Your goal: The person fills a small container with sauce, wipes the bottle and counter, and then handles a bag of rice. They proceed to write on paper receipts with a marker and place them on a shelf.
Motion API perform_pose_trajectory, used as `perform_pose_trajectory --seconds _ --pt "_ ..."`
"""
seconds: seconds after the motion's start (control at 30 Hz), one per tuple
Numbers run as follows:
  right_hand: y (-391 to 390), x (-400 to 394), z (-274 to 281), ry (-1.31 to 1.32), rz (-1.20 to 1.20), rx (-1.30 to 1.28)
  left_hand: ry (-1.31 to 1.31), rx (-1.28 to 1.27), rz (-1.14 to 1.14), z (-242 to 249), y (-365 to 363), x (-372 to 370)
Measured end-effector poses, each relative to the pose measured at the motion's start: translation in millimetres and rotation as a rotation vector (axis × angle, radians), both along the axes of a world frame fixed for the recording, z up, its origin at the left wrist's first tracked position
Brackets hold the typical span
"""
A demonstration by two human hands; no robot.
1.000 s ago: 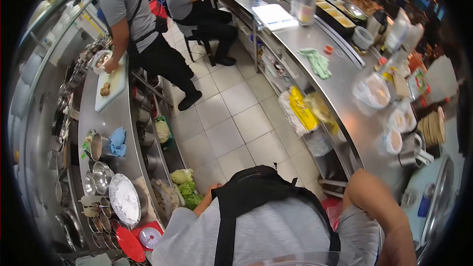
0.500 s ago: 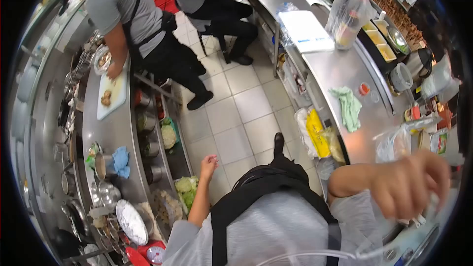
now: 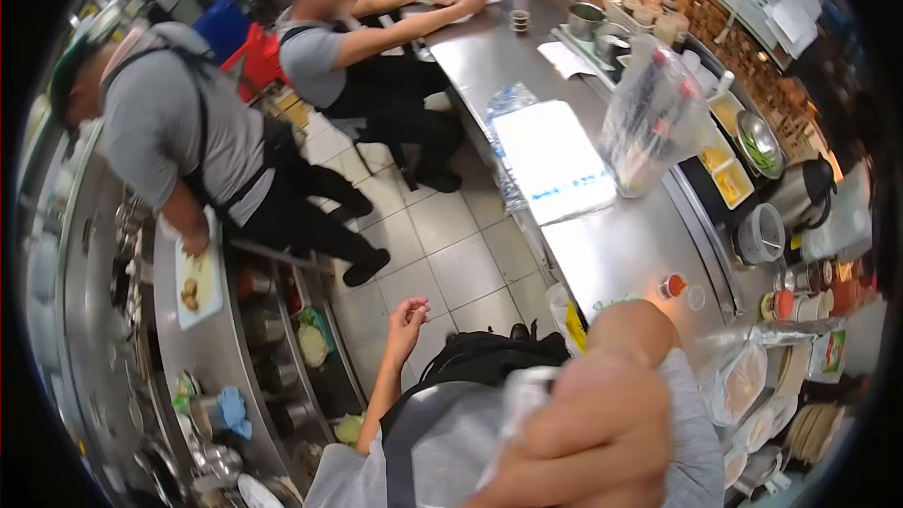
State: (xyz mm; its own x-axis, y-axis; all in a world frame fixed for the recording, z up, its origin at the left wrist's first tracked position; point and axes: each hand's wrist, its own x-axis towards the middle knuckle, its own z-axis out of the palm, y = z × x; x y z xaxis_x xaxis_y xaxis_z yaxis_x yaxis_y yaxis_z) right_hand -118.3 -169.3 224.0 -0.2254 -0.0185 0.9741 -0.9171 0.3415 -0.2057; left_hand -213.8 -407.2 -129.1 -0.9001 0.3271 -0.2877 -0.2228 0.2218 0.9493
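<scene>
My left hand (image 3: pixel 405 327) hangs over the tiled floor at my side, its fingers loosely bent and apart, with nothing in it. Close to the camera, my right hand (image 3: pixel 597 414) is raised before my chest and smeared by motion. Its fingers are curled closed beside a blurred white thing (image 3: pixel 529 397), whose kind I cannot make out. Behind my right arm, a green cloth (image 3: pixel 613 302) on the steel counter (image 3: pixel 611 249) is mostly hidden. A small cup of red sauce (image 3: pixel 672 286) stands on that counter, next to a clear lid (image 3: pixel 696 297).
At the left, a person (image 3: pixel 193 122) stands at a cutting board (image 3: pixel 199 273). Another person (image 3: pixel 315 66) sits at the far counter. A white package (image 3: pixel 555 160) and a plastic-wrapped bundle (image 3: pixel 649 122) lie on the right counter. Shelves with vegetables (image 3: pixel 312 343) line the left aisle.
My right hand has swung from the far right to in front of my chest. The view has tilted up, showing more of the far counter. My left hand has kept its loose pose.
</scene>
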Motion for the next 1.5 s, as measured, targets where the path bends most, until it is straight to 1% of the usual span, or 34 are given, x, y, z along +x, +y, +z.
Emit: perform_pose_trajectory --seconds 0.07,0.1,0.13,0.17,0.2,0.27,0.33,0.4,0.43,0.47,0.5,0.53,0.57,0.6,0.63,0.67,0.73,0.77,0.83,0.87,0.93,0.97,1.0,1.03,1.07,1.1,1.13,1.17,1.23,1.33,1.5 --pt "-1.0 -28.6 -10.3 0.108 -0.088 -0.1 0.032 0.066 -0.028 2.0 14.9 -16.3" --pt "5.4 -37.9 -5.3 0.137 -0.145 -0.08 0.044 -0.03 -0.113 10.5 21.0 -27.7" --pt "11.6 -46.1 -5.4 0.16 -0.188 -0.059 0.066 -0.012 -0.122 26.5 31.5 -42.5" --pt "18.3 -55.1 -5.7 0.183 -0.231 -0.039 0.013 0.101 -0.166 45.3 44.0 -51.0" --pt "23.3 -61.5 -16.0 0.151 -0.213 -0.036 -0.047 0.213 -0.213 68.3 55.1 -56.6" --pt "33.2 -82.0 -30.3 0.129 -0.193 -0.017 -0.081 0.217 -0.437 131.2 69.7 -74.8" --pt "37.8 -110.7 -40.9 0.118 -0.04 -0.283 0.213 0.316 -0.98 189.4 75.6 -105.6" --pt "39.9 -129.4 -52.1 0.088 0.065 -0.567 0.106 0.635 -1.266 221.4 77.7 -129.3" --pt "40.3 -137.6 -53.8 0.079 0.11 -0.711 0.096 0.641 -1.285 231.3 74.7 -139.7" --pt "42.9 -143.6 -49.7 0.085 0.093 -0.699 -0.054 0.85 -1.353 240.4 73.3 -153.5" --pt "45.0 -145.2 -41.6 -0.154 0.231 -0.635 -0.216 1.066 -1.401 247.0 69.8 -168.9" --pt "43.4 -149.2 -34.1 -0.4 0.366 -0.568 -0.221 1.088 -1.406 253.0 66.1 -188.4" --pt "36.4 -155.6 -30.4 -0.419 0.353 -0.563 -0.335 1.182 -1.433 258.4 62.8 -208.5" --pt "27.5 -161.9 -28.6 -0.495 0.289 -0.475 -0.45 1.272 -1.455 260.2 57.0 -226.5" --pt "22.0 -169.8 -25.9 -0.564 0.227 -0.382 -0.453 1.32 -1.453 253.3 49.9 -243.5" --pt "22.0 -175.6 -21.6 -0.574 0.222 -0.375 -0.454 1.335 -1.452 252.6 44.2 -263.6" --pt "16.6 -188.9 -9.9 -0.777 -0.082 0.254 -0.385 1.219 -1.553 256.2 37.9 -299.0" --pt "10.8 -196.6 -3.0 -0.788 -0.091 0.251 -0.367 1.182 -1.588 256.5 35.4 -312.6" --pt "-4.5 -220.6 14.7 -0.875 -0.157 0.541 -0.309 1.411 -1.478 254.6 34.6 -326.3" --pt "-6.8 -227.4 14.0 -0.889 -0.17 0.53 -0.332 1.416 -1.486 254.9 34.3 -335.1" --pt "-8.9 -233.4 10.7 -0.734 -0.194 0.37 -0.393 1.423 -1.507 255.8 36.7 -350.6" --pt "-10.0 -233.3 15.0 -0.752 -0.301 0.426 -0.414 1.429 -1.52 254.6 37.2 -355.8" --pt "-15.5 -233.1 6.8 -0.763 -0.323 0.421 -0.469 1.401 -1.493 253.0 37.8 -360.4" --pt "-26.4 -236.8 -6.8 -0.656 -0.288 0.174 -0.525 1.369 -1.47 251.1 40.0 -364.6" --pt "-13.3 -241.4 3.5 -0.717 0.099 0.116 -0.549 1.37 -1.493 247.0 43.6 -368.0" --pt "-2.3 -251.6 16.5 -0.815 0.475 0.041 -0.628 1.393 -1.565 242.3 48.5 -369.8" --pt "-11.9 -261.7 17.7 -0.708 0.534 -0.034 -0.707 1.407 -1.638 237.7 53.3 -371.4" --pt "-41.6 -273.3 17.1 -0.489 0.391 -0.112 -0.74 1.408 -1.693 235.8 60.7 -370.0" --pt "-57.3 -281.9 26.3 -0.293 0.267 -0.164 -0.779 1.391 -1.747 236.9 77.6 -363.2" --pt "-45.8 -283.5 36.7 -0.224 0.284 -0.145 -0.818 1.358 -1.814 240.5 101.2 -347.3" --pt "-4.9 -248.9 33.7 -0.1 0.24 -0.084 -0.853 1.276 -1.875 245.8 139.3 -317.2"
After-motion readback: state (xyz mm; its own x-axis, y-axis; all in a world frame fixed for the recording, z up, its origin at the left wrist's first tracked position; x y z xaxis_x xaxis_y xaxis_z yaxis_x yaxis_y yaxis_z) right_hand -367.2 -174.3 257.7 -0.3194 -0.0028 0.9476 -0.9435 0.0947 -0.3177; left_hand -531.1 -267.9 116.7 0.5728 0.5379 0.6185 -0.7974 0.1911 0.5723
